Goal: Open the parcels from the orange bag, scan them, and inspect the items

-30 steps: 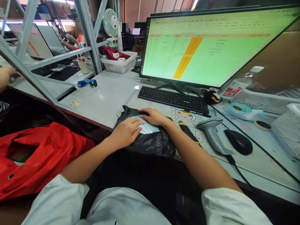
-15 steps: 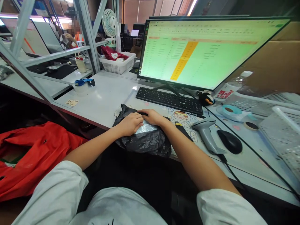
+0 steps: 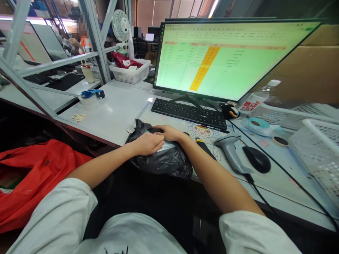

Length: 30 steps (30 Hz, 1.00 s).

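A crumpled black plastic bag (image 3: 161,164) lies at the desk's front edge, partly overhanging it. Some shiny, clear-silvery wrapping (image 3: 166,145) shows through its opening; what is inside cannot be made out. My left hand (image 3: 149,143) lies across the top of the bag, fingers pressed together and gripping the plastic near the opening. Just beyond it, my right hand (image 3: 168,132) curls over the bag's far side, its fingertips partly hidden behind the left hand. The two hands nearly touch.
Behind the bag are a keyboard (image 3: 188,112) and a monitor (image 3: 227,63). To the right lie a yellow-black cutter (image 3: 205,147), a barcode scanner (image 3: 233,155), a mouse (image 3: 256,159) and a white basket (image 3: 315,141). A tape dispenser (image 3: 90,98) stands left. Another person sits beyond the frame.
My left hand's fingers have straightened and slid slightly right, covering more of the shiny wrapping. The right hand stays on the bag's far side. The camera view has shifted a little.
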{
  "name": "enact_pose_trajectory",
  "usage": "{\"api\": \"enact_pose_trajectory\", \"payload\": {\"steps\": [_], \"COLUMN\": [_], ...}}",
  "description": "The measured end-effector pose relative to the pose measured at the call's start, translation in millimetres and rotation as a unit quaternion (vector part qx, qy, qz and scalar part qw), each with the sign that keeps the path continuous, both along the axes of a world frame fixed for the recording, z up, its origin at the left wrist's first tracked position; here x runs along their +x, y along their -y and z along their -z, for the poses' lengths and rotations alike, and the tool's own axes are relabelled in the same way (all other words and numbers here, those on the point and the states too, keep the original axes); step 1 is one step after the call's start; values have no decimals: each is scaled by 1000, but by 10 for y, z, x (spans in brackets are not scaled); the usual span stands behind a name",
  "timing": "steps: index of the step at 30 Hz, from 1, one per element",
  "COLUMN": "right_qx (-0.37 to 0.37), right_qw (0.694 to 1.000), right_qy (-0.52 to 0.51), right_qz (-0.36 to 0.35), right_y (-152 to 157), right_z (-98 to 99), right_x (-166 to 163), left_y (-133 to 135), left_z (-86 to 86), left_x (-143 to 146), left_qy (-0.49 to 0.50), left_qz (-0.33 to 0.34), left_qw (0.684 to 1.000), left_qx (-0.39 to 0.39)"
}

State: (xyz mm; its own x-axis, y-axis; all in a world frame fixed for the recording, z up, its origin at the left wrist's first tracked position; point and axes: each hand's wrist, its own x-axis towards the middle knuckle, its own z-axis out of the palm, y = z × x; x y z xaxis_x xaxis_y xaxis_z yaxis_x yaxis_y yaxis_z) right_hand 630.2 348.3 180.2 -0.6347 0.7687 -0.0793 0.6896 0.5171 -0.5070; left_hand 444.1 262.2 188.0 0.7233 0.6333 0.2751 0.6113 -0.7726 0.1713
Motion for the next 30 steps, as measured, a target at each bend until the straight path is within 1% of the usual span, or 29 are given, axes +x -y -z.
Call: {"api": "enact_pose_trajectory", "payload": {"steps": [2, 4, 5, 6, 7, 8, 11, 12, 13, 14, 15, 17, 19, 20, 21, 22, 24, 26, 27, 28, 29, 30], "right_qx": [-19, -26, -26, -24, -20, -15, 3, 11, 20, 29, 37, 48, 53, 55, 57, 61, 68, 75, 79, 84, 90, 99], "right_qw": [1000, 999, 999, 1000, 1000, 1000, 999, 999, 999, 998, 998, 997, 997, 997, 997, 996, 995, 993, 992, 991, 990, 989], "right_qy": [4, 9, 12, 14, 17, 20, 28, 30, 33, 35, 38, 44, 49, 52, 55, 58, 66, 75, 79, 83, 85, 87], "right_qz": [-13, -16, -13, -8, -2, 5, 23, 28, 32, 36, 38, 36, 28, 25, 25, 27, 38, 49, 54, 59, 63, 68], "right_y": [-39, -68, -75, -78, -75, -68, -30, -15, -1, 13, 25, 47, 67, 76, 85, 93, 108, 121, 129, 141, 159, 188], "right_z": [-39, -60, -61, -55, -43, -28, 23, 35, 43, 47, 48, 42, 33, 28, 25, 22, 19, 14, 9, 0, -14, -35], "right_x": [12, 15, 14, 11, 6, 1, -12, -15, -17, -19, -21, -26, -36, -43, -51, -59, -76, -93, -100, -106, -111, -113], "left_y": [122, 318, 438, 565, 690, 806, 1059, 1117, 1175, 1238, 1313, 1492, 1654, 1698, 1704, 1667, 1477, 1218, 1109, 1037, 1013, 1041], "left_z": [6, 21, 29, 35, 38, 40, 35, 32, 31, 35, 49, 129, 312, 445, 599, 766, 1085, 1309, 1367, 1386, 1371, 1328], "left_x": [13, 3, -9, -24, -41, -59, -103, -114, -122, -128, -133, -144, -160, -169, -180, -192, -214, -231, -238, -244, -253, -264], "left_qy": [-1, 16, 28, 40, 48, 52, 37, 28, 20, 15, 13, 20, 48, 77, 116, 167, 276, 343, 366, 376, 379, 374], "left_qz": [20, 52, 57, 47, 18, -29, -197, -234, -253, -252, -234, -153, -67, -45, -42, -58, -119, -176, -191, -201, -206, -207], "left_qw": [999, 997, 995, 995, 995, 995, 978, 971, 967, 967, 972, 988, 994, 991, 984, 970, 922, 860, 832, 814, 808, 816], "left_qx": [32, 63, 75, 83, 84, 81, 57, 48, 37, 24, 8, -26, -69, -98, -130, -167, -246, -334, -372, -394, -401, -390]}}
